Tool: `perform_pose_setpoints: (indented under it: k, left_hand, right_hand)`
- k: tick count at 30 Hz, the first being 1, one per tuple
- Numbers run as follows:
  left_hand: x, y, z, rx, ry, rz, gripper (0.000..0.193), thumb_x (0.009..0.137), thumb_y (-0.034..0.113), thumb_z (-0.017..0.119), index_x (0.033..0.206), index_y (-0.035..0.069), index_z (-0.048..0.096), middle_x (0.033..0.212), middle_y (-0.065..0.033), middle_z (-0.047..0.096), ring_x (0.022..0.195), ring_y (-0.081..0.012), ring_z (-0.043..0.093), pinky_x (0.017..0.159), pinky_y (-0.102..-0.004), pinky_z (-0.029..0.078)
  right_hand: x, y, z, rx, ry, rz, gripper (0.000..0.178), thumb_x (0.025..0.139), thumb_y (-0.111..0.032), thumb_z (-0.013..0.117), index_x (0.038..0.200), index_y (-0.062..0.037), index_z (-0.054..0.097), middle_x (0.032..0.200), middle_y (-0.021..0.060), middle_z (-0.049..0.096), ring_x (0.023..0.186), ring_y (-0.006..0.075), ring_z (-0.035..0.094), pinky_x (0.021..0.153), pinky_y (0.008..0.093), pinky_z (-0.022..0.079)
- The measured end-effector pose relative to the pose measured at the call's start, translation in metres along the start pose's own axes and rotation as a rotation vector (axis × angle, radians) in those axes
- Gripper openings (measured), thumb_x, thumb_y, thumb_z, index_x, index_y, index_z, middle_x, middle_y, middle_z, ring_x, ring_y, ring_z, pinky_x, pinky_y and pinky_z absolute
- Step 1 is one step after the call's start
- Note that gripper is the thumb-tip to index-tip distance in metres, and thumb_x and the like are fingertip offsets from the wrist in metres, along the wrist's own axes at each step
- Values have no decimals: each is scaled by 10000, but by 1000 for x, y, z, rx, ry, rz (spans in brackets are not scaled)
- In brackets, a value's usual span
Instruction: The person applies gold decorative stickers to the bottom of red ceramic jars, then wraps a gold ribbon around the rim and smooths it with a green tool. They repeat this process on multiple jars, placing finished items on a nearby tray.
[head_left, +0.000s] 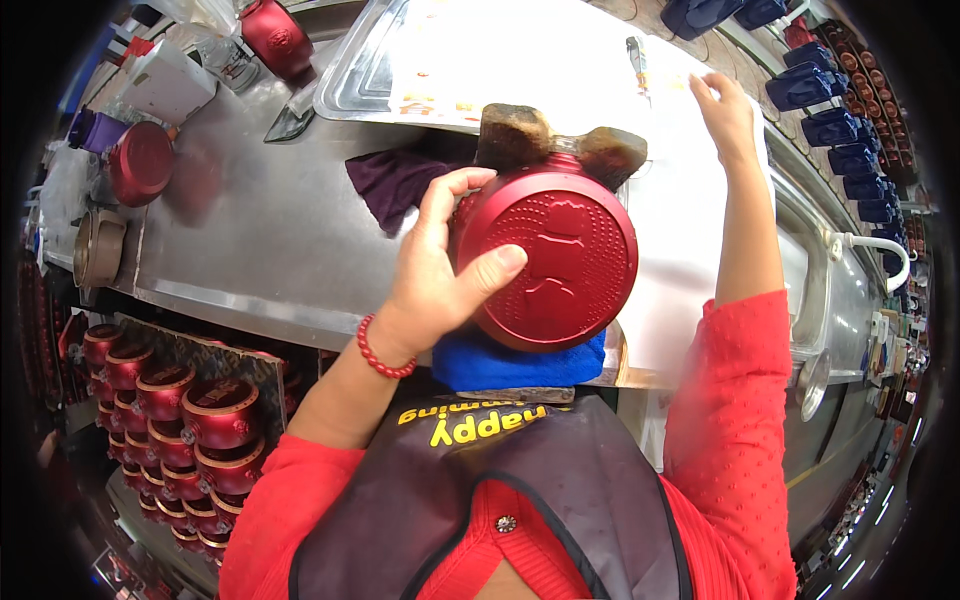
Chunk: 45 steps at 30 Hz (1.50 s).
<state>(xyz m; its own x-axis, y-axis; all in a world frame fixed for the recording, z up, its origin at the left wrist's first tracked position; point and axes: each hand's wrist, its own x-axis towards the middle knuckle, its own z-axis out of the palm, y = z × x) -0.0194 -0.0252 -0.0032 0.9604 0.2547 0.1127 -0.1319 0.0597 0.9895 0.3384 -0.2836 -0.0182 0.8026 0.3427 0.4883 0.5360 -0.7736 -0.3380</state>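
Note:
My left hand [440, 265] grips a round red metal jar [560, 250] from its left side, thumb across the embossed, dotted end that faces up. The jar rests against two worn brown pads [515, 135] on its far side, with a folded blue cloth [520, 365] at its near side. Out to the right, my right hand [728, 115] hovers over or touches the edge of a white sheet [690, 250]. Its thumb and fingers are drawn together; anything between them is too small to make out. A dark purple cloth [385, 185] lies left of the jar.
A clear tray [345, 75] with white sheets lies at the far side of the metal bench [270, 220]. A dark blade [290, 120] and more red jars [140, 165] are on the left. Stacked red jars [220, 410] stand lower left. A white tap [880, 245] rises at right.

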Motion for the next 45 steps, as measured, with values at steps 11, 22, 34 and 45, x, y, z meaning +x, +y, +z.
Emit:
perform_pose_setpoints:
  k: [11, 22, 34, 45]
  left_hand:
    - [8, 4, -3, -138, -49, -95, 639, 919, 253, 775, 1415, -20, 479, 1285, -113, 627, 1170, -146, 589, 1035, -318, 475]
    - [14, -9, -12, 69, -69, 15, 653, 949, 344, 748, 1428, -25, 501, 1289, -124, 647, 1178, -178, 612, 1041, -324, 485]
    - [-31, -1, 25, 840, 186, 396, 1091, 757, 407, 879, 1565, 14, 260, 1515, -318, 349, 1405, -468, 367, 1169, -547, 293]
    - [-32, -3, 20, 693, 127, 355, 974, 834, 294, 821, 1574, 2, 260, 1523, -304, 344, 1415, -463, 349, 1193, -532, 273]
  right_hand:
    - [-62, 36, -49, -240, 40, -242, 112, 872, -128, 755, 923, -37, 715, 1220, 237, 659, 1121, 406, 612, 959, 460, 493]
    - [-81, -181, -188, 366, -479, -598, 115, 974, -103, 665, 909, -16, 627, 1343, 146, 618, 1162, 245, 646, 897, 361, 548]
    - [-122, -207, -88, 392, -283, -542, 138, 910, -80, 740, 914, -32, 610, 1148, 136, 645, 1054, 324, 650, 880, 387, 540]
    - [-122, -212, -84, 406, -257, -542, 150, 889, -86, 757, 908, -26, 620, 1141, 138, 649, 1053, 332, 644, 896, 397, 524]
